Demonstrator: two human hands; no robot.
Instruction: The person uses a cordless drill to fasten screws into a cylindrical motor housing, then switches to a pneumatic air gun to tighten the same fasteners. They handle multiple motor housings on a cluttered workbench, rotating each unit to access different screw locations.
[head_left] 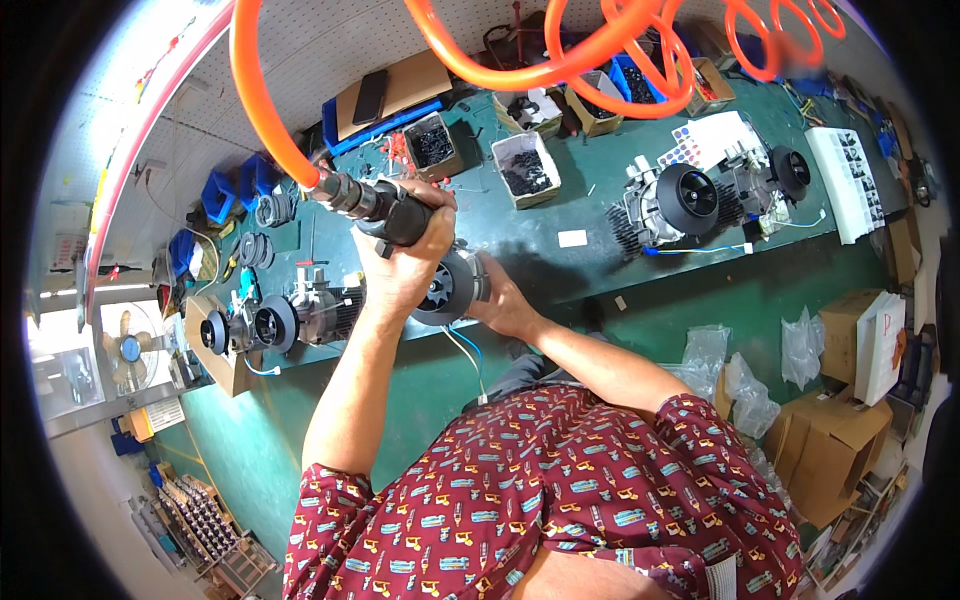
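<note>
My left hand (408, 262) is wrapped round a black air screwdriver (398, 214), whose metal coupling joins an orange coiled hose (268, 110). The tool is over a motor with a black fan wheel (452, 288) at the bench's front edge; whether its tip touches the wheel is hidden by the hand. My right hand (504, 300) grips the motor from its right side. Blue and white wires (470, 345) hang from the motor beyond the edge. Left of my left forearm sit two similar motors with fan wheels, the nearer one (312, 315) beside the arm.
Two more fan motors (672, 200) stand on the green bench (570, 275) to the right, near a white foam tray (846, 185). Several boxes of small black parts, such as an open carton (526, 168), line the back. Cardboard boxes (832, 440) and plastic bags are on the floor at right.
</note>
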